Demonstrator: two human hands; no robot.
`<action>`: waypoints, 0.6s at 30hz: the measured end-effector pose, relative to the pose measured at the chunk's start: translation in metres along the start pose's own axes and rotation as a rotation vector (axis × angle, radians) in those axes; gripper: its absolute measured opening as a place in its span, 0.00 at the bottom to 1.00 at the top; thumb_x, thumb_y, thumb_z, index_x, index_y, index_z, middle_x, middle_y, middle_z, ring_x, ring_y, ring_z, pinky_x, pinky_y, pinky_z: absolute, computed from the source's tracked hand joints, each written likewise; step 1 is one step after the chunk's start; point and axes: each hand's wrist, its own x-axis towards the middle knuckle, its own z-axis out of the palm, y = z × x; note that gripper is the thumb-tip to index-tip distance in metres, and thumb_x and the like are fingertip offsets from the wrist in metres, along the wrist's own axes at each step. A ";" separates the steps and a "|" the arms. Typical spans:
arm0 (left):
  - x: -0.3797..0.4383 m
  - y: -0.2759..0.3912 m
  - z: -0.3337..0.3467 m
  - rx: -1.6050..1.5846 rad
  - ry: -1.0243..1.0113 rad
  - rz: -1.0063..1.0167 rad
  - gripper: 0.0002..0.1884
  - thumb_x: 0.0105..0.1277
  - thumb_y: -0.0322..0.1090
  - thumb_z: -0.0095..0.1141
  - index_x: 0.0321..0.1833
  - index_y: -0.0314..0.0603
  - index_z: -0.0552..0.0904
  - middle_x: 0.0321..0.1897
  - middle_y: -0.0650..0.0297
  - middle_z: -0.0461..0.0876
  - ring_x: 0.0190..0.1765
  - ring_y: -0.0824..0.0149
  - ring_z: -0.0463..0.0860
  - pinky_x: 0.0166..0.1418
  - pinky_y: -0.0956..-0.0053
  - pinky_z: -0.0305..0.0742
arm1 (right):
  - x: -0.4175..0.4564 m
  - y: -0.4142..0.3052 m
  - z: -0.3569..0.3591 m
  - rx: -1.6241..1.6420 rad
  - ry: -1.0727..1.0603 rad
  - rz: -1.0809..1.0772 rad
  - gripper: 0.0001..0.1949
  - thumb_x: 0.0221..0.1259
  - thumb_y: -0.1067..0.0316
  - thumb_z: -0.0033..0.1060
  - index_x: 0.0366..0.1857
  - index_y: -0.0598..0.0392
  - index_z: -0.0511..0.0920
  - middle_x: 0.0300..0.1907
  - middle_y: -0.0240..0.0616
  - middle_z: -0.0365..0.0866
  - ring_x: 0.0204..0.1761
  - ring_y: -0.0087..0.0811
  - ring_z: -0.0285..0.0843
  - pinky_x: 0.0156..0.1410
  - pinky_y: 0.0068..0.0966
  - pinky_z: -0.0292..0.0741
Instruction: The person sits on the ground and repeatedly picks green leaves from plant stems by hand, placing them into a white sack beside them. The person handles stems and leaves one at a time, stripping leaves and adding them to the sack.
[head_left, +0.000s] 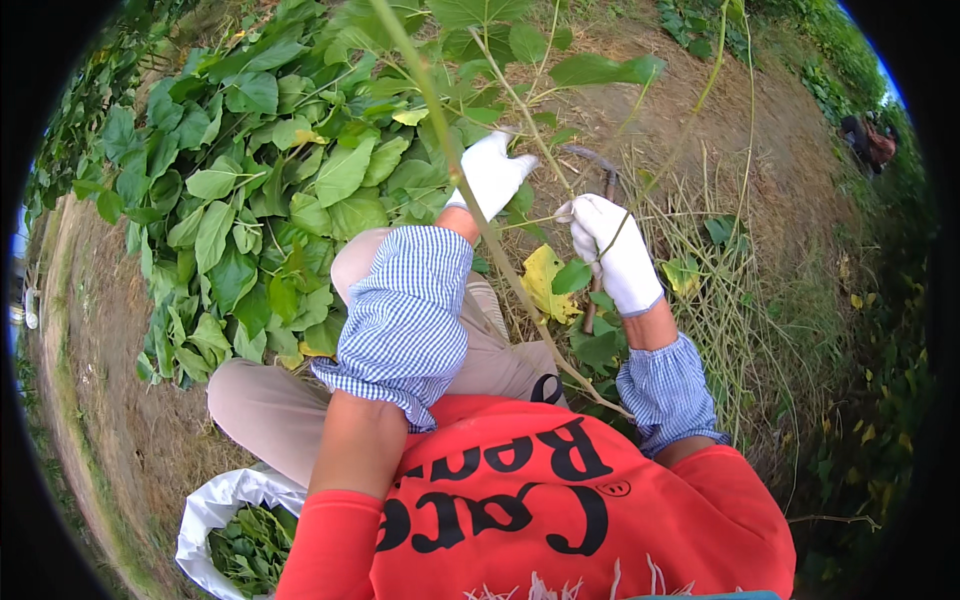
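Note:
My right hand (611, 251), in a white glove, is closed on the lower end of a thin leafy branch (534, 131), which slants up and away. My left hand (491, 174), also gloved, is near that branch's leaves, its thumb apart from the fingers; nothing shows between them. A longer, thicker stem (499, 251) crosses close to the camera, from the top down to my right sleeve, passing over my left wrist. Under and beyond my right hand lies a sickle (610, 182) with a curved blade, its handle partly hidden. A yellow leaf (547, 285) is between my forearms.
A large heap of cut green leaves (247, 202) spreads to my left. Bare stripped stems (712, 315) lie piled on the right. A white bag (199, 529) holding leaves stands at lower left. A person (870, 142) is far off at the right among plants.

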 end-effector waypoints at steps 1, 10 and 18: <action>0.001 0.003 0.002 -0.012 -0.033 0.020 0.19 0.61 0.43 0.59 0.45 0.32 0.82 0.39 0.45 0.84 0.43 0.47 0.84 0.49 0.58 0.78 | -0.001 -0.001 0.001 -0.019 0.008 -0.003 0.15 0.72 0.56 0.50 0.38 0.59 0.79 0.17 0.21 0.62 0.14 0.13 0.52 0.17 0.15 0.50; -0.027 -0.002 0.011 -0.339 -0.317 -0.230 0.16 0.66 0.38 0.53 0.44 0.27 0.81 0.34 0.56 0.84 0.39 0.68 0.83 0.47 0.71 0.78 | -0.004 -0.005 0.006 -0.127 0.057 -0.009 0.15 0.72 0.56 0.50 0.37 0.58 0.78 0.17 0.21 0.62 0.13 0.13 0.52 0.18 0.16 0.50; -0.029 0.003 -0.023 -0.506 -0.251 -0.023 0.14 0.68 0.35 0.48 0.48 0.31 0.80 0.40 0.60 0.83 0.45 0.69 0.81 0.55 0.73 0.75 | -0.007 0.003 0.013 -0.182 0.022 -0.015 0.16 0.71 0.54 0.54 0.35 0.56 0.81 0.18 0.21 0.66 0.16 0.13 0.55 0.19 0.16 0.51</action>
